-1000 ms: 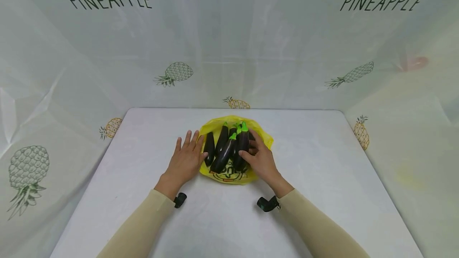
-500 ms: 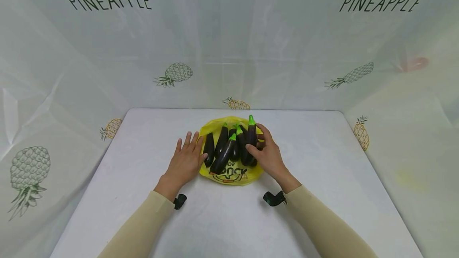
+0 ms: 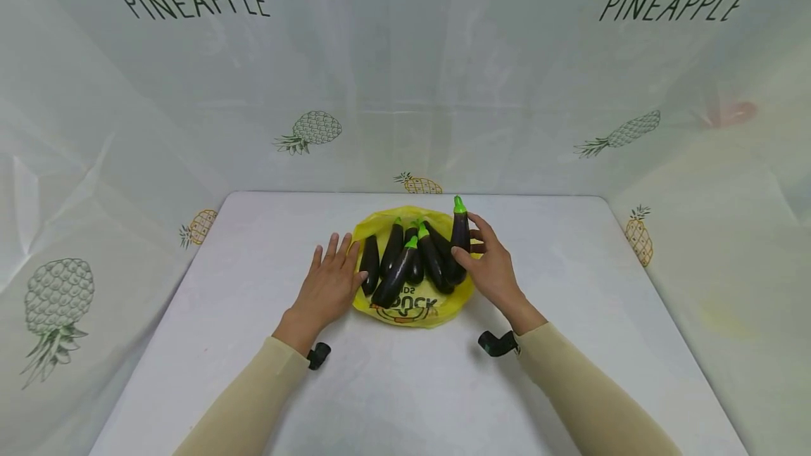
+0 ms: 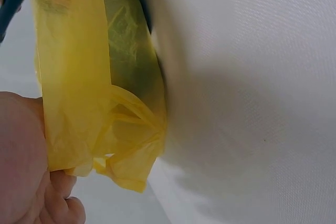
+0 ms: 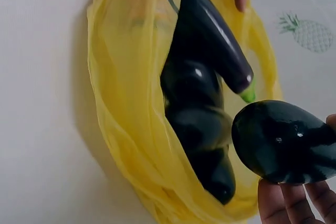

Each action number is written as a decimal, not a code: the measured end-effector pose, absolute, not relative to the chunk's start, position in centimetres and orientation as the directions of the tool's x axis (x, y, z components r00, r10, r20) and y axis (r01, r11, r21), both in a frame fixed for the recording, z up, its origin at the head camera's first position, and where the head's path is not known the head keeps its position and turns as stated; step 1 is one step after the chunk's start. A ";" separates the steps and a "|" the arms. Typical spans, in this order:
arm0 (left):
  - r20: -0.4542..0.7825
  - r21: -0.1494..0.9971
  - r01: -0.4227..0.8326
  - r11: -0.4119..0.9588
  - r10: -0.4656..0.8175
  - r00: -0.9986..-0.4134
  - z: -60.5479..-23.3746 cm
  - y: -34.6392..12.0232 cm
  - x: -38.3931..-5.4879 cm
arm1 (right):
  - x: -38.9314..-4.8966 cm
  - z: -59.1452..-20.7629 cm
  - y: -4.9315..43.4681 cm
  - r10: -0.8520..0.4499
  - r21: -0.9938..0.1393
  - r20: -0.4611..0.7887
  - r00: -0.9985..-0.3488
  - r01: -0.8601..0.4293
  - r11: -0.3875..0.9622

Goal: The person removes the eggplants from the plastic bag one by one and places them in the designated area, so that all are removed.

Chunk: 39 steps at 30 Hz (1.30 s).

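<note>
A yellow plastic bag (image 3: 453,312) stands with its mouth open and holds several dark purple eggplants (image 3: 395,273). My right hand (image 3: 497,269) grips one eggplant (image 3: 459,241) by its sides, thumb to the left and fingers to the right, green stem upward. In the right wrist view this eggplant (image 5: 286,140) shows its rounded end, apart from the other eggplants (image 5: 212,35). At the bag's left side my left hand (image 3: 326,283) lies with straight, spread fingers, index finger and thumb touching the rim. The left wrist view shows that hand (image 4: 26,161) against the bag (image 4: 79,77).
A white table (image 3: 405,385) lies under the bag. Behind it and at both sides hangs a pale sheet (image 3: 405,90) printed with pineapples. A dark wrist camera (image 3: 497,343) sits below the right wrist, another dark camera (image 3: 319,355) by the left.
My right hand has lifted an eggplant from the group and moved it rightward and a little up, over the bag's right rim. The left hand has stayed in place.
</note>
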<state>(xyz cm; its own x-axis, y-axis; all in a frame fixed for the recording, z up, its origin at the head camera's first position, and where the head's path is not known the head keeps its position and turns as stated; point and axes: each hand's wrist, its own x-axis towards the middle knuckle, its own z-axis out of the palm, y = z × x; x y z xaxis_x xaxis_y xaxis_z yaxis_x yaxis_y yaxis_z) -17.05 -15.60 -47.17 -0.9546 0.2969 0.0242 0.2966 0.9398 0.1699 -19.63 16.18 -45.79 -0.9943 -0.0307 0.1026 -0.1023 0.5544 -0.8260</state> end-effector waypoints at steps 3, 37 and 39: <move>0.017 0.170 0.292 0.941 0.293 -0.956 -47.2 -15.7 -17.1 | -19.9 -45.6 16.8 -0.021 -0.822 0.112 -0.993 -0.105 0.560; -0.002 0.184 0.292 0.938 0.298 -0.955 -47.1 -15.9 -17.6 | -24.6 -47.9 24.1 0.042 -0.736 0.028 -0.999 0.008 0.677; -0.003 0.189 0.290 0.938 0.295 -0.955 -47.1 -15.9 -17.5 | -24.7 -48.1 24.0 0.037 -0.725 -0.002 -0.999 0.027 0.688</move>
